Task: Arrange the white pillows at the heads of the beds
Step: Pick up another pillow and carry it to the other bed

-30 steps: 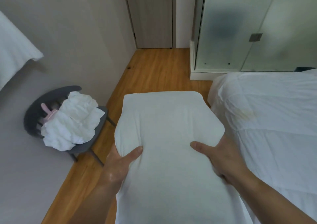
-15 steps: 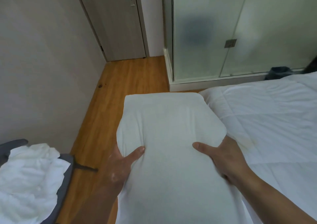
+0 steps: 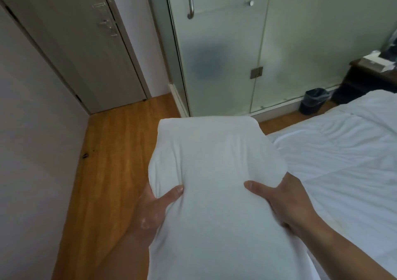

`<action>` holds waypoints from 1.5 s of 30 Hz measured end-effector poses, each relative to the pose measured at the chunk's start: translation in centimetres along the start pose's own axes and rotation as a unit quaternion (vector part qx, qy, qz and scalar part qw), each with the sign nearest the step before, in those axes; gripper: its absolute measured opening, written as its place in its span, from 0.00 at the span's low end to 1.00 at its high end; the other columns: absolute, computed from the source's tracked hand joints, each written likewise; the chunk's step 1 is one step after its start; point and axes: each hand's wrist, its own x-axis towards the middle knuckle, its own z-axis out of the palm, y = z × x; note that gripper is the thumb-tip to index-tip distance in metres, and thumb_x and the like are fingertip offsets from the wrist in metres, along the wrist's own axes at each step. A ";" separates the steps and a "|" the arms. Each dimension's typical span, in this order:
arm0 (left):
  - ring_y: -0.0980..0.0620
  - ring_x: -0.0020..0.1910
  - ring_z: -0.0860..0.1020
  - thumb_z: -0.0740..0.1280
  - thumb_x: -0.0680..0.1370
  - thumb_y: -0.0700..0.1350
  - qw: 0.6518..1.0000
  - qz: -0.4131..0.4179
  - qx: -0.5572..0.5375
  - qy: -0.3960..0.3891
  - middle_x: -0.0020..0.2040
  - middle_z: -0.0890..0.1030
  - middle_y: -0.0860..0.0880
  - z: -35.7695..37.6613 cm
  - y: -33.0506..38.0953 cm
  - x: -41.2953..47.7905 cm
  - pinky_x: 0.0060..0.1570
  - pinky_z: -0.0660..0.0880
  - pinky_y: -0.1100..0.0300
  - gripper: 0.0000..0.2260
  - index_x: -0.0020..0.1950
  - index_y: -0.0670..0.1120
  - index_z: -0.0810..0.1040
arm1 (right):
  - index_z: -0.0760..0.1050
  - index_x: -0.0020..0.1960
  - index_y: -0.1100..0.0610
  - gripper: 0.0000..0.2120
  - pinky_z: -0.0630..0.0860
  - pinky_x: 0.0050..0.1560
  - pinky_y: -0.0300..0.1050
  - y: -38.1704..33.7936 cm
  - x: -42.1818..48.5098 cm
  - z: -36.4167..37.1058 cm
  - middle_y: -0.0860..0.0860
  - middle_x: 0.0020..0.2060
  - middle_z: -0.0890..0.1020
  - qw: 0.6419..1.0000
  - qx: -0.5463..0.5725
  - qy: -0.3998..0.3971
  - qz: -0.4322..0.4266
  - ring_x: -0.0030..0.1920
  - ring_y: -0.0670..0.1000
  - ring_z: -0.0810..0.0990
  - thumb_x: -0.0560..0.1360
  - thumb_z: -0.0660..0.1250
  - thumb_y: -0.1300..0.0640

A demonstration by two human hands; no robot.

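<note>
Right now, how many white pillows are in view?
1: the white pillow, held by the left hand and right hand beside the bed. Others may be out of frame.

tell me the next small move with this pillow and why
Probably carry the pillow rightward over the bed. The left hand and right hand grip its sides, and it hangs mostly above the wooden floor, with the bed alongside on the right.
</note>
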 end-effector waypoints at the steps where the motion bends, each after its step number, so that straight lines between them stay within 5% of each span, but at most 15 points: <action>1: 0.56 0.63 0.65 0.77 0.73 0.47 1.000 0.006 -0.006 0.000 0.62 0.68 0.62 0.6 0.3 2.0 0.68 0.61 0.57 0.42 0.82 0.50 0.57 | 0.78 0.48 0.43 0.19 0.77 0.46 0.44 -0.3 1.8 0.2 0.38 0.43 0.85 1.000 0.003 0.003 0.004 0.45 0.40 0.83 0.63 0.85 0.50; 7: 0.49 0.68 0.74 0.79 0.57 0.65 1.000 0.010 0.007 -0.012 0.69 0.75 0.57 4.3 2.6 15.0 0.68 0.68 0.51 0.52 0.78 0.55 0.65 | 0.77 0.56 0.47 0.26 0.78 0.51 0.49 -3.5 14.3 1.2 0.42 0.47 0.85 1.000 0.013 0.010 0.009 0.48 0.45 0.83 0.63 0.84 0.49; 12: 0.53 0.63 0.69 0.80 0.68 0.56 1.000 0.017 -0.003 -0.001 0.66 0.70 0.59 8.7 6.0 23.8 0.68 0.65 0.51 0.45 0.80 0.54 0.61 | 0.77 0.53 0.45 0.23 0.78 0.47 0.46 -6.7 24.1 0.4 0.39 0.45 0.84 1.000 0.018 0.011 0.011 0.47 0.43 0.82 0.63 0.84 0.48; 15: 0.53 0.64 0.71 0.79 0.62 0.63 0.999 0.022 0.018 -0.016 0.69 0.72 0.58 11.0 7.5 28.6 0.69 0.66 0.52 0.50 0.80 0.55 0.62 | 0.73 0.46 0.43 0.20 0.72 0.40 0.39 -7.6 28.3 0.1 0.37 0.42 0.80 0.999 0.034 0.029 0.019 0.43 0.39 0.78 0.65 0.83 0.49; 20: 0.57 0.57 0.80 0.82 0.57 0.62 0.996 -0.005 -0.001 -0.084 0.61 0.81 0.59 14.6 9.5 36.8 0.67 0.73 0.50 0.47 0.74 0.54 0.72 | 0.73 0.53 0.44 0.24 0.72 0.41 0.42 -9.0 34.6 0.3 0.38 0.43 0.79 0.995 0.042 0.081 0.033 0.44 0.40 0.78 0.64 0.83 0.47; 27: 0.66 0.47 0.82 0.83 0.64 0.54 0.982 -0.005 0.011 -0.190 0.51 0.82 0.61 19.0 12.1 52.2 0.41 0.74 0.71 0.29 0.61 0.59 0.76 | 0.74 0.51 0.45 0.22 0.72 0.39 0.37 -12.1 43.4 3.2 0.38 0.44 0.81 0.980 0.061 0.179 0.053 0.43 0.39 0.79 0.65 0.83 0.49; 30: 0.55 0.53 0.84 0.82 0.54 0.61 0.972 -0.006 0.035 -0.234 0.55 0.86 0.56 20.7 13.6 58.8 0.49 0.78 0.59 0.41 0.66 0.56 0.79 | 0.77 0.45 0.46 0.17 0.73 0.38 0.37 -13.7 46.6 4.7 0.39 0.39 0.84 0.970 0.059 0.226 0.072 0.39 0.37 0.82 0.65 0.83 0.51; 33: 0.53 0.55 0.85 0.82 0.54 0.60 0.957 -0.003 0.046 -0.287 0.55 0.87 0.56 23.0 14.8 64.1 0.55 0.79 0.53 0.40 0.66 0.57 0.79 | 0.79 0.44 0.46 0.16 0.77 0.42 0.44 -14.7 49.3 5.8 0.42 0.40 0.86 0.952 0.059 0.283 0.096 0.42 0.43 0.84 0.64 0.84 0.50; 37: 0.62 0.49 0.83 0.83 0.61 0.54 0.935 0.000 0.074 -0.347 0.49 0.86 0.60 27.7 15.9 69.2 0.48 0.77 0.61 0.24 0.54 0.61 0.79 | 0.83 0.50 0.51 0.19 0.81 0.46 0.49 -15.1 52.4 5.8 0.45 0.41 0.89 0.926 0.071 0.347 0.129 0.43 0.47 0.87 0.62 0.85 0.49; 45: 0.71 0.41 0.83 0.83 0.61 0.52 0.894 0.013 0.092 -0.438 0.43 0.86 0.69 40.5 17.8 77.6 0.45 0.75 0.64 0.22 0.52 0.59 0.79 | 0.84 0.49 0.52 0.18 0.79 0.41 0.44 -13.7 61.4 1.9 0.43 0.37 0.89 0.884 0.092 0.426 0.168 0.40 0.44 0.87 0.62 0.84 0.48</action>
